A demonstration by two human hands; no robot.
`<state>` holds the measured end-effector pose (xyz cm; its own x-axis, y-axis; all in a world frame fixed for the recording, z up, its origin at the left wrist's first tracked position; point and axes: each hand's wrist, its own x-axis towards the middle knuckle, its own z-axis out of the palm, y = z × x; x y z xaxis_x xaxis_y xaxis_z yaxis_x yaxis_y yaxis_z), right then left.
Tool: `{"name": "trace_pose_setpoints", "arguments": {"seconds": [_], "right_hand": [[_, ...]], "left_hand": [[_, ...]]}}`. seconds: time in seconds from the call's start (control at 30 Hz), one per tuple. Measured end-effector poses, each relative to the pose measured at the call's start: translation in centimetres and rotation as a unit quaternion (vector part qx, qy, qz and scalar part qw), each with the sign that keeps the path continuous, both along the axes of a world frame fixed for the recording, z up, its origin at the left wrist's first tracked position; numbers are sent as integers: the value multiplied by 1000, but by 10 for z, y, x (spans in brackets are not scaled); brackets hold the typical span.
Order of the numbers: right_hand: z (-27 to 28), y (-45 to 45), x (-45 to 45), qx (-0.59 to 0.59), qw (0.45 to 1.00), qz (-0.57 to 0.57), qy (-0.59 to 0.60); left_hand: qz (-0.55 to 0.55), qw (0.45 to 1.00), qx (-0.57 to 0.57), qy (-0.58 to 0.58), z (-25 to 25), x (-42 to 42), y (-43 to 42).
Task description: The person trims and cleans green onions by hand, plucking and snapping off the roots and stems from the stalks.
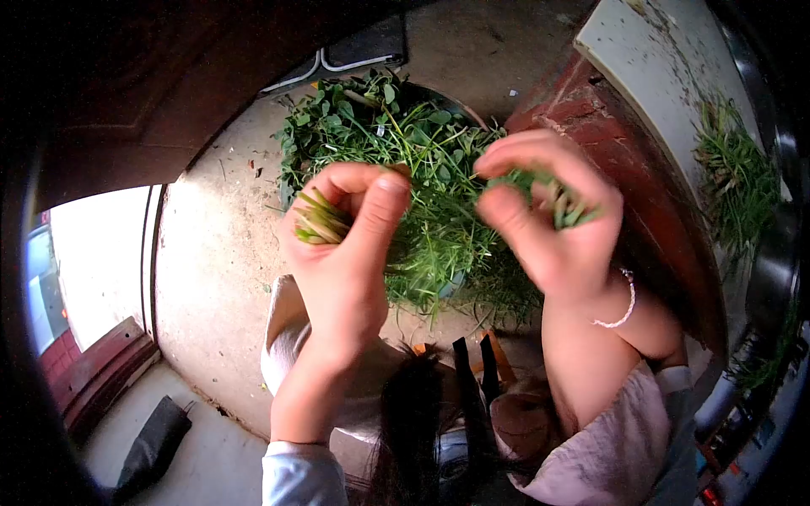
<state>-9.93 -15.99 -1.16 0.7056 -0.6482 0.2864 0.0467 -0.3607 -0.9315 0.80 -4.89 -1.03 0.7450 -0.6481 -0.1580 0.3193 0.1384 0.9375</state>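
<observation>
My left hand [350, 219] is closed around a bunch of green stems [319, 221], whose pale cut ends stick out on its left side. To the right, my right hand [553, 211] curls around another small bunch of green stems [564, 202]; its fingertips are slightly blurred. The two hands are apart. Beneath and behind them lies a large heap of leafy greens [422, 143], with broad leaves at the back and thin, feathery ones nearer me. The heap hides most of the container under it.
On the right, more greens [738, 181] lie on a pale surface [650, 51] above a worn red wooden side [582, 110]. A metal-legged item [359, 63] stands at the back. A dark object [156, 443] lies at lower left, near a bright doorway [101, 261].
</observation>
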Motion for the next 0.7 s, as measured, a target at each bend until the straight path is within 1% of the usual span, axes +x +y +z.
{"name": "trace_pose_setpoints", "arguments": {"seconds": [0.07,0.1,0.17,0.2,0.23,0.27,0.3,0.33,0.37,0.4,0.43,0.5,0.57,0.6,0.63,0.7], "right_hand": [[6,4,3,-80,996,38,10],[6,5,2,-79,996,42,27],[4,10,2,-20,999,24,39],[5,11,1,-20,999,26,40],[7,12,0,23,998,22,54],[8,12,0,66,995,18,68],[10,14,-1,66,995,19,69],[12,15,-1,105,991,20,78],[13,15,-1,144,986,22,86],[12,15,-2,144,986,23,87],[11,14,-4,163,982,43,81],[7,13,-6,182,978,66,76],[6,12,-6,285,952,111,30],[8,8,-6,267,953,130,64],[14,7,-5,266,953,131,64],[24,7,-3,339,931,119,69]], "left_hand": [[-33,999,5,8,-1,-2,0],[-32,999,4,9,0,-3,-1],[-22,999,35,-32,4,-6,-3],[-29,997,42,-55,3,-5,-3],[-28,997,42,-54,3,-4,-3],[-27,993,64,-99,4,-4,-3],[-26,986,86,-144,4,-4,-3],[-24,986,87,-143,3,-3,-2],[-9,977,84,-197,1,-2,-2],[6,965,80,-251,-1,0,-2],[33,963,65,-258,-2,3,-4],[95,970,77,-211,-5,15,-5],[106,968,97,-204,-4,22,-2],[64,968,96,-225,-4,23,-1],[7,975,82,-207,-2,19,-1],[-109,978,61,-168,3,13,1]]}}
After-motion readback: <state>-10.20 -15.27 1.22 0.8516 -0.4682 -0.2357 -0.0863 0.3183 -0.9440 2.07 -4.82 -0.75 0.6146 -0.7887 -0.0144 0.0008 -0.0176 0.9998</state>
